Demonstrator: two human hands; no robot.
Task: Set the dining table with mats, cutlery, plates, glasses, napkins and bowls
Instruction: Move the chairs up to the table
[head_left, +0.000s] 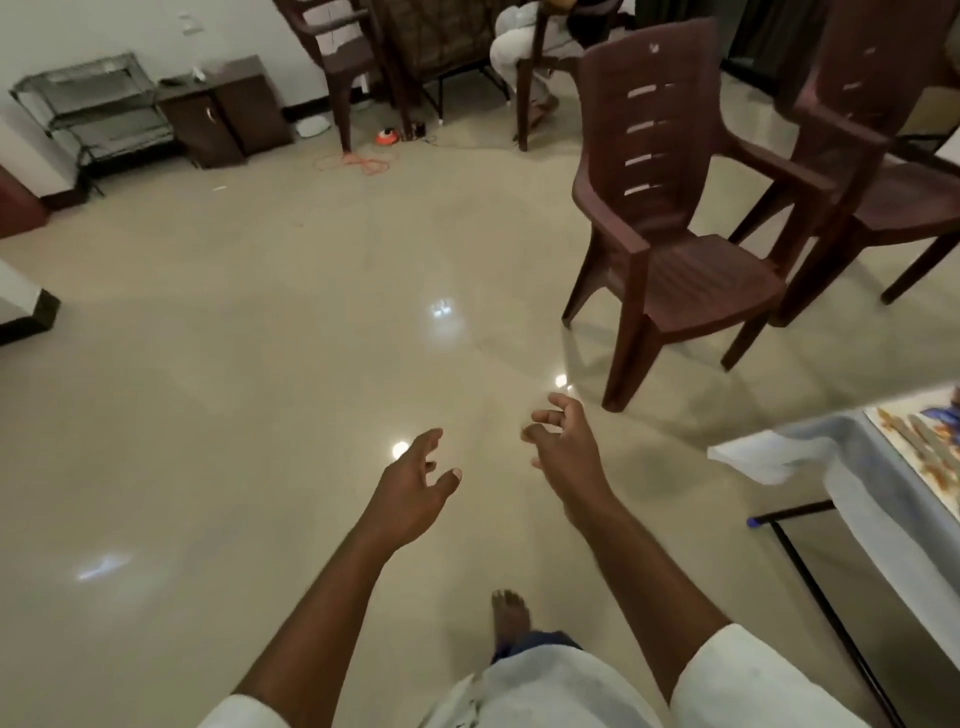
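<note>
Both hands, the left hand (413, 491) and right hand (563, 449), hang over the floor (234, 364) with fingers loosely spread, grasping nothing. The worktop (852, 467) shows only at the near right edge, carrying a patterned mat (922, 449), probably light and floppy, best lifted by its edges. No writing is readable.

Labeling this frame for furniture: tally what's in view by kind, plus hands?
Brown plastic chairs: 4, nearest, one behind it at right, two far back
Tables: 1, cloth-covered table at right edge
Cabinets: 1, dark cabinet
Wire racks: 1, wire rack
Hands: 2, left hand, right hand, both holding nothing
Total: 9
</note>
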